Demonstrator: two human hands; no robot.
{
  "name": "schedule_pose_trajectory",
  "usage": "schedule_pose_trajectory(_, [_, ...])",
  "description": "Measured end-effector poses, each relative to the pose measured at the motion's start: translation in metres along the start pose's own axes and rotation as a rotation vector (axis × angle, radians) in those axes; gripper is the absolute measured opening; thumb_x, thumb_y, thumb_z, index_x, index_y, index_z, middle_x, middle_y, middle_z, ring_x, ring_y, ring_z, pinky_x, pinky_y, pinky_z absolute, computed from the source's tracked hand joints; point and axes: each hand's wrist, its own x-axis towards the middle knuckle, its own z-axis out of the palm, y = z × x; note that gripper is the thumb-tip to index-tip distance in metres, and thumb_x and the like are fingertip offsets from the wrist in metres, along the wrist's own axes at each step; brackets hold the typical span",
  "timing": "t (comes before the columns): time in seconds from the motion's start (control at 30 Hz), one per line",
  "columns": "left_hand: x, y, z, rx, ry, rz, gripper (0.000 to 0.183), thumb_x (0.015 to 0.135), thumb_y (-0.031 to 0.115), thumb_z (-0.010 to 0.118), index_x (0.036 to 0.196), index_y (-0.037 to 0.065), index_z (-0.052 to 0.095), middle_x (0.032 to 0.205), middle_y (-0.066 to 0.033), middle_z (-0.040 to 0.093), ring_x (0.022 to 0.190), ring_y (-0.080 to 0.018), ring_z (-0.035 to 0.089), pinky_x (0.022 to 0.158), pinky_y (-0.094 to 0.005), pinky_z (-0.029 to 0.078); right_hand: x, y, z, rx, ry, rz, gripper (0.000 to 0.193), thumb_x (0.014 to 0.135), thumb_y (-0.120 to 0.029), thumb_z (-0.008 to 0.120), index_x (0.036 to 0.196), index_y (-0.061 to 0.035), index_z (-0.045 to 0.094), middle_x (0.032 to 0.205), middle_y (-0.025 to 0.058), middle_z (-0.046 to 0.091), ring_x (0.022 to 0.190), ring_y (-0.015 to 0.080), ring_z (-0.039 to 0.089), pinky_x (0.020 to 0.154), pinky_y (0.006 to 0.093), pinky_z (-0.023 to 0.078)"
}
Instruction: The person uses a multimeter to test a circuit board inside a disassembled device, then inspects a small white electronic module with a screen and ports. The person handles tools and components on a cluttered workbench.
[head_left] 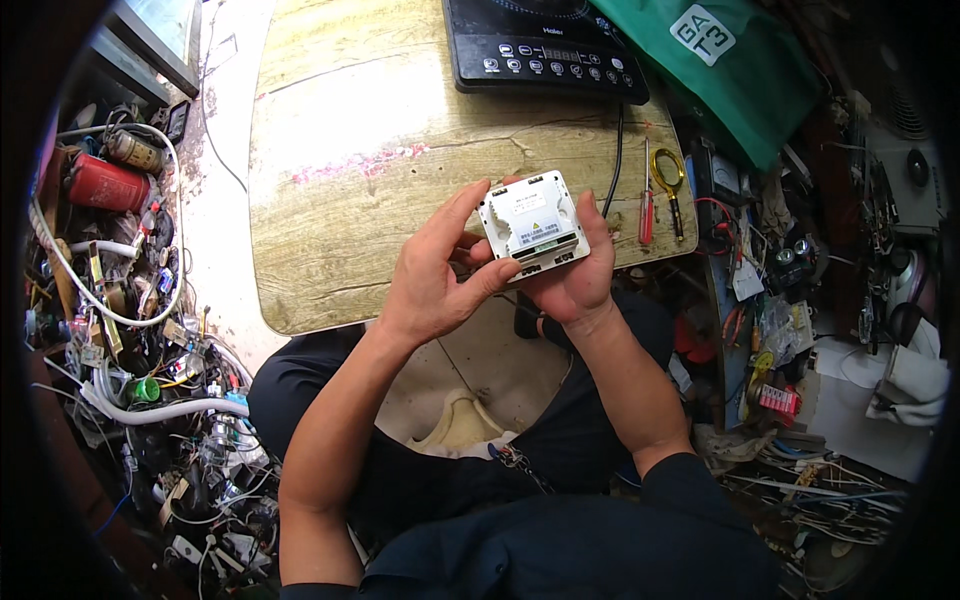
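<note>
A white square electrical unit (532, 222), like a wall controller, is held up over the near edge of the table. Its face toward me carries a printed label with a small yellow triangle, a slot with a green terminal strip, and dark clips along the rims. My left hand (435, 265) is closed on its left side, thumb at the lower corner and fingers at the upper left edge. My right hand (578, 278) supports it from below and along the right edge, thumb pointing up; the other right fingers are hidden beneath it.
The wood-patterned table (340, 240) bears a black induction cooker (545, 60), a green bag (720, 80), a red-handled screwdriver (646, 205) and a magnifying glass (670, 185). Cluttered parts and hoses (150, 400) lie left; more tools and wires (790, 330) crowd the right.
</note>
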Motion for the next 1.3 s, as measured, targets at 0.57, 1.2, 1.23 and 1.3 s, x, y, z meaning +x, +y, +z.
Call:
schedule_pose_trajectory(0.57, [0.0,0.0,0.004,-0.034,0.01,0.004,0.072,0.091,0.022,0.08,0.15,-0.001,0.046,0.128,-0.0236,0.064,0.096,-0.0237,0.074,0.079,-0.0351,0.061,-0.003,0.0,0.005,-0.018,0.053,-0.013,0.084,0.102,-0.074,0.03,0.154,-0.0088,0.04,0.135,0.0213,0.062,0.107,0.0422,0.071,0.095,0.0564,0.059])
schedule_pose_trajectory(1.2, [0.004,0.001,0.001,-0.408,0.184,-0.294,0.042,0.102,0.029,0.066,0.129,-0.003,0.064,0.091,-0.0042,0.07,0.071,-0.006,0.059,0.063,-0.0209,0.049,-0.01,0.005,-0.002,-0.114,-0.028,0.144,0.101,0.094,-0.086,0.02,0.155,-0.0083,0.04,0.139,0.0198,0.063,0.118,0.0411,0.068,0.077,0.0509,0.063])
schedule_pose_trajectory(1.23, [0.004,0.0,0.0,-0.41,0.195,-0.307,0.041,0.102,0.029,0.065,0.129,-0.003,0.065,0.091,-0.0042,0.07,0.071,-0.0057,0.059,0.063,-0.0211,0.049,-0.009,0.006,-0.002,-0.129,-0.027,0.141,0.1,0.095,-0.086,0.021,0.155,-0.0083,0.04,0.139,0.0202,0.063,0.118,0.041,0.068,0.077,0.0502,0.063])
schedule_pose_trajectory(1.3, [0.004,-0.002,0.002,-0.424,0.214,-0.335,0.04,0.103,0.028,0.065,0.128,-0.003,0.065,0.091,-0.0043,0.07,0.072,-0.0053,0.059,0.062,-0.0215,0.049,-0.011,0.006,-0.002,-0.166,-0.017,0.133,0.098,0.096,-0.084,0.023,0.155,-0.0082,0.04,0.138,0.0209,0.062,0.117,0.0409,0.068,0.076,0.0487,0.063])
